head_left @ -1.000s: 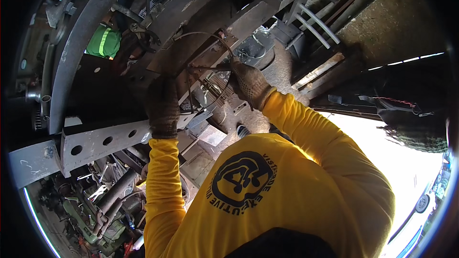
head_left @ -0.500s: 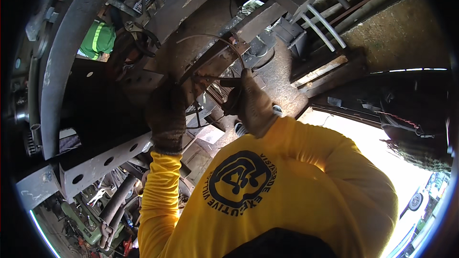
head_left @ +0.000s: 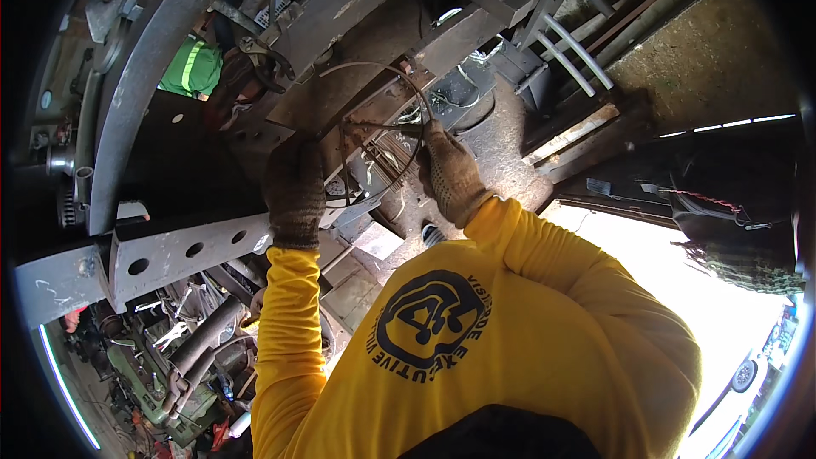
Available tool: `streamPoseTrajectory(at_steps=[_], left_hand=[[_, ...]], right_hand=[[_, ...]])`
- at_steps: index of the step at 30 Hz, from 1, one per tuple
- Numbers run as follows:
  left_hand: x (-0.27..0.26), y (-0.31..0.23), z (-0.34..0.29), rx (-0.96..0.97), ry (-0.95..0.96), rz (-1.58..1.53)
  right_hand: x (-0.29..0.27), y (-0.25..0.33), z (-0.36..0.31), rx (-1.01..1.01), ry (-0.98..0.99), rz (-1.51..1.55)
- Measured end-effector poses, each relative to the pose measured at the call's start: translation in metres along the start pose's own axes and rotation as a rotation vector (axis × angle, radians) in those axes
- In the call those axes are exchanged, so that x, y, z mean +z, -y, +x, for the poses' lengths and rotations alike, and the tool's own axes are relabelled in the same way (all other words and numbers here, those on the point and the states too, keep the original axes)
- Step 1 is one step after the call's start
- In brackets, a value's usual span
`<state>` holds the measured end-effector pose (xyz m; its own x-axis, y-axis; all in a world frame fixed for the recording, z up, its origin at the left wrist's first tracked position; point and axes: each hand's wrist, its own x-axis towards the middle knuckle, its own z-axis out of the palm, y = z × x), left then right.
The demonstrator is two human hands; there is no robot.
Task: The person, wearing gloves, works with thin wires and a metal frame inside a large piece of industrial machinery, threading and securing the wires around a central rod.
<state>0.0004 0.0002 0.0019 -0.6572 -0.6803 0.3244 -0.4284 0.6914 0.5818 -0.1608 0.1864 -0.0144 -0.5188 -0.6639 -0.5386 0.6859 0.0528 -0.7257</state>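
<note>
Both my hands wear brown knitted work gloves. My right hand (head_left: 453, 172) is closed at the right side of a thin, curved metal rod (head_left: 382, 66), bent into a large open hoop. A narrow dark bar (head_left: 387, 127) runs from its fingertips across the hoop. My left hand (head_left: 293, 187) is closed beside the hoop's lower left part, next to a steel beam. Its fingers are in deep shade, and what they grip is hidden. Behind the hoop lies a rusty steel beam (head_left: 387, 102).
A locking clamp (head_left: 265, 64) grips metal at the upper left. A steel beam with round holes (head_left: 194, 250) spans the left, beside a large curved steel piece (head_left: 140, 76). Grey pipes (head_left: 574, 55) jut out at the upper right. Tools and scrap clutter the lower left.
My right hand has tilted and opened a gap from the bar's middle, showing more of the hoop. The view has shifted slightly; my left hand stays at the beam.
</note>
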Motion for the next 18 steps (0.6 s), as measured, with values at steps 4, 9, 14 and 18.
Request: streamPoseTrajectory(at_steps=[4, 9, 14, 18], left_hand=[[0.001, -0.004, 0.002, 0.030, -0.013, 0.000], [0.004, 0.001, -0.001, 0.015, -0.053, -0.048], [0.001, -0.005, 0.003, -0.008, -0.020, -0.016], [0.006, 0.003, -0.005, -0.087, -0.033, -0.182]], right_hand=[[-0.021, 0.010, 0.033, -0.246, 0.106, -0.489], [-0.008, 0.028, 0.021, 0.024, 0.100, -0.177], [-0.006, 0.011, 0.026, 0.033, 0.106, 0.079], [-0.002, 0.005, 0.018, 0.054, 0.124, 0.155]])
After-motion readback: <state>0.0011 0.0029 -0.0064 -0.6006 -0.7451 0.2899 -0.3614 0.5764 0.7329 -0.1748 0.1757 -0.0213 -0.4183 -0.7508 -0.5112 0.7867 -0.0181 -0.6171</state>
